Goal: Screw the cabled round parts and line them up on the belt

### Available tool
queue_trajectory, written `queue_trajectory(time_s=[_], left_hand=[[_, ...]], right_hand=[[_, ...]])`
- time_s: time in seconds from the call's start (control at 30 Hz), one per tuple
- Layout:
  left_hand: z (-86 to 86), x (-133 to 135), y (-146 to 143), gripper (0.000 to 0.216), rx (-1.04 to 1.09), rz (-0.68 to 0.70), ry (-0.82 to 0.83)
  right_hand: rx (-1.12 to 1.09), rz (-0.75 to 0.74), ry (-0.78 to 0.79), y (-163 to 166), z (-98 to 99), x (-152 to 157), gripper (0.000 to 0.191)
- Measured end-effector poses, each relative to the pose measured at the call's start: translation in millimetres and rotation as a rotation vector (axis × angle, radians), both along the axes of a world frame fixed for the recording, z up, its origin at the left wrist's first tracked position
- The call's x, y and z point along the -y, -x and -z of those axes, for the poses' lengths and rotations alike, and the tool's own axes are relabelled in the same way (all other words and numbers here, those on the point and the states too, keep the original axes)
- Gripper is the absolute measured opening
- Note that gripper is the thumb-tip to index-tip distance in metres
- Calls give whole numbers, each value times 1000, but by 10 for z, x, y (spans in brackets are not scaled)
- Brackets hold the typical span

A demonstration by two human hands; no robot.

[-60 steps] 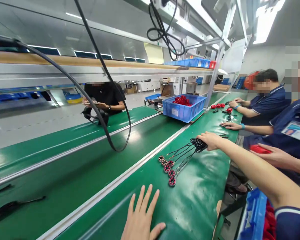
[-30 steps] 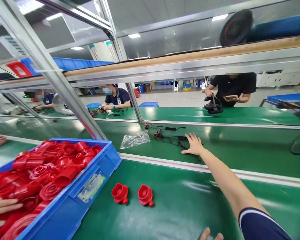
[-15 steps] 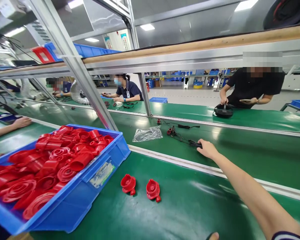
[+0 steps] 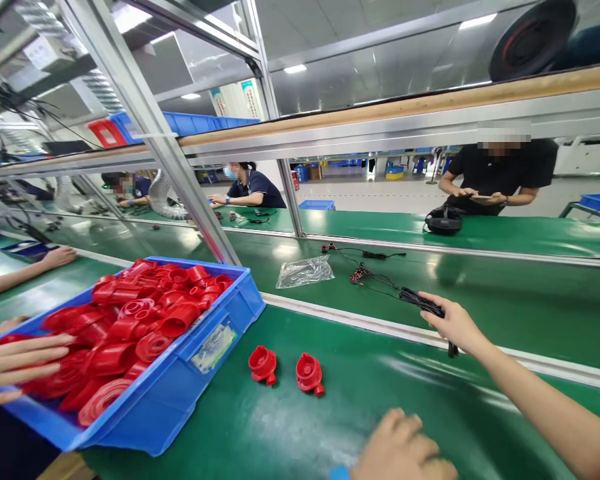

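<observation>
My right hand (image 4: 453,325) reaches out over the white rail between the green belts and grips a bundle of black cables (image 4: 420,303). The cables trail back to small red-and-black coil parts (image 4: 359,275) lying on the middle belt. My left hand (image 4: 403,450) rests low on the near belt, blurred, fingers curled, with nothing seen in it. Two red plastic parts (image 4: 263,365) (image 4: 309,373) lie on the near belt to its left.
A blue bin (image 4: 180,373) of red plastic parts stands at the left, with a co-worker's hand (image 4: 15,367) on it. A clear plastic bag (image 4: 304,271) lies on the middle belt. A slanted metal post (image 4: 180,173) rises behind the bin. Other people work across the far belt.
My right hand has closed on the black cable bundle and pulled it toward me across the rail. My left hand has come into view at the bottom. A co-worker's hand now lies on the bin.
</observation>
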State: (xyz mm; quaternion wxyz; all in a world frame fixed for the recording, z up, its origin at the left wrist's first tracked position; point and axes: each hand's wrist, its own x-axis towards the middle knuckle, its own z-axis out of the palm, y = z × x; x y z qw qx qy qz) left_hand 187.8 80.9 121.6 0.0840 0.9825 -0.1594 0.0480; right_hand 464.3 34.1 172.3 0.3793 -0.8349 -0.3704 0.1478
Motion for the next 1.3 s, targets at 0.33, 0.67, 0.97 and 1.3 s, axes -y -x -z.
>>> queue_trajectory(time_s=[0.33, 0.67, 0.97, 1.3], left_hand=[[-666, -1867, -1556, 65, -181, -857, -12], [-485, -2138, -2289, 41, -315, -676, -54], [-978, -1406, -1604, 35, -423, -575, -191], [-475, -340, 156, 50, -592, -636, 170]], right_hand=[[-289, 99, -84, -24, 96, 561, 85], [-305, 106, -60, -121, 181, 682, 77], [-89, -31, 20, -28, 14, 1643, 59], [-99, -428, 383, -233, -326, 1872, 55]])
